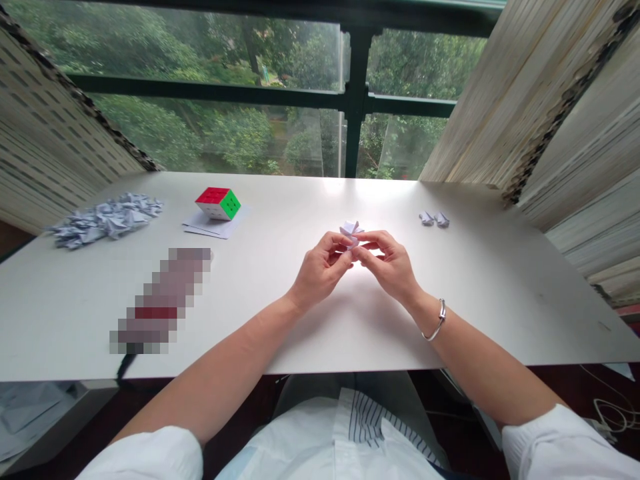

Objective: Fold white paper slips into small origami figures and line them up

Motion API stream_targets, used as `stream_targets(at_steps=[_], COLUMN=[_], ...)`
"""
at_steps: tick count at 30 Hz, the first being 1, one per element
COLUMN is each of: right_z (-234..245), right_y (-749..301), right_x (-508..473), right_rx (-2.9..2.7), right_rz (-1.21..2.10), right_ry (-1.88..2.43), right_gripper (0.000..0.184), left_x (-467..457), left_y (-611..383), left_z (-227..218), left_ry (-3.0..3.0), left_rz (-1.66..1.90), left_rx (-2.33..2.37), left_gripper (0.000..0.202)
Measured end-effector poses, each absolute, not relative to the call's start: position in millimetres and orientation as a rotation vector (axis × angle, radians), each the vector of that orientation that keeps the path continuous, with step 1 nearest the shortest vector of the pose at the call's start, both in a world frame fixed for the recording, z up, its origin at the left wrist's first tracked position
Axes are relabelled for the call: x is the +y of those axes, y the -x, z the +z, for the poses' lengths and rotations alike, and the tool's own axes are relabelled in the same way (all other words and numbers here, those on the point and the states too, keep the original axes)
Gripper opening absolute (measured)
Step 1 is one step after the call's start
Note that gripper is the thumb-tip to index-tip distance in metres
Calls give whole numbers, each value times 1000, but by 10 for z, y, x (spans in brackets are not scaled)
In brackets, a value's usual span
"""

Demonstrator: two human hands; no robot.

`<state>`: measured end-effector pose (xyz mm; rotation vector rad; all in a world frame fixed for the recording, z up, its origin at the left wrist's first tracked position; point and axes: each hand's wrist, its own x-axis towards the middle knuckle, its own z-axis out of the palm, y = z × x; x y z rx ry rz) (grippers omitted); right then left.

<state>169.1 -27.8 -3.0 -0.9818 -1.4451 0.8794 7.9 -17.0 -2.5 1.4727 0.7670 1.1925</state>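
Between my two hands, above the middle of the white table (240, 287), is a small folded white paper piece (351, 229) with pointed flaps. My left hand (323, 267) pinches it from the left with thumb and fingers. From the right, the fingertips and thumb of my right hand (389, 261) are closed on it too. The fingers hide its lower part. To the right lie two small folded paper pieces (434, 219), side by side and apart from my hands.
At the far left is a pile of folded paper pieces (107, 220). A puzzle cube (219, 203) sits on flat paper sheets (207, 230). Nearer me lies a pixelated long object (163, 300) with a dark strap. A window (280, 87) and curtains (480, 87) border the table's back.
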Motion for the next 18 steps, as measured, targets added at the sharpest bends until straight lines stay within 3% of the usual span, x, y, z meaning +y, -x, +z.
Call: stream_targets(at_steps=[9, 16, 18], right_z=[-17, -27, -23], right_y=[-1728, -1712, -1713], right_x=[-254, -272, -280], right_rx=[-1553, -1586, -1602], right_rz=[824, 728, 690], right_ry=[1015, 1051, 1035], right_gripper=[24, 3, 10], left_x=[-103, -87, -81], left_y=[-52, -50, -46], left_z=[-141, -139, -139], left_ry=[-1590, -1500, -1497], left_rz=[1200, 1230, 1232], left_rx=[825, 818, 807], left_gripper=[20, 25, 25])
